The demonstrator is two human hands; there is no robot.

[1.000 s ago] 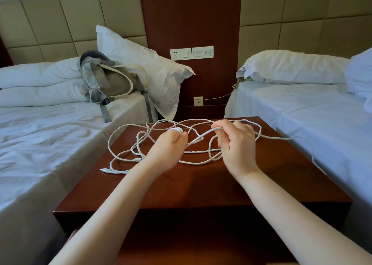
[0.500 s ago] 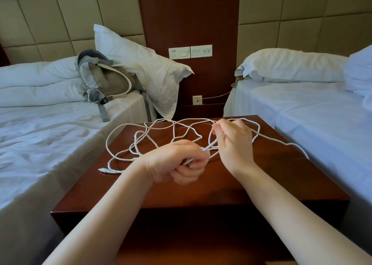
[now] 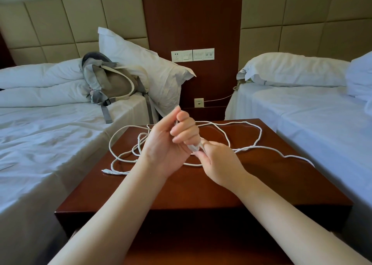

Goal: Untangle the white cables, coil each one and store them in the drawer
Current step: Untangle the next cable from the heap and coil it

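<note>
Two hands (image 3: 167,144), one worktop (image 3: 261,184), two beds (image 3: 50,144), one grey backpack (image 3: 108,79), three wall plates (image 3: 203,54) and at least two pillows (image 3: 145,69) show, while the tangled white cables (image 3: 260,132) are too knotted to count.

Both bare forearms are reaching forward and angling in toward each other. The left hand (image 3: 171,142) is hovering with its palm turned back toward the camera, fingers curling round strands of the white cables (image 3: 193,147). The right hand (image 3: 220,163) is sitting just below it (back of the hand up), its fingertips (image 3: 198,153) pinching the same strands beside the left hand's fingers.
</note>
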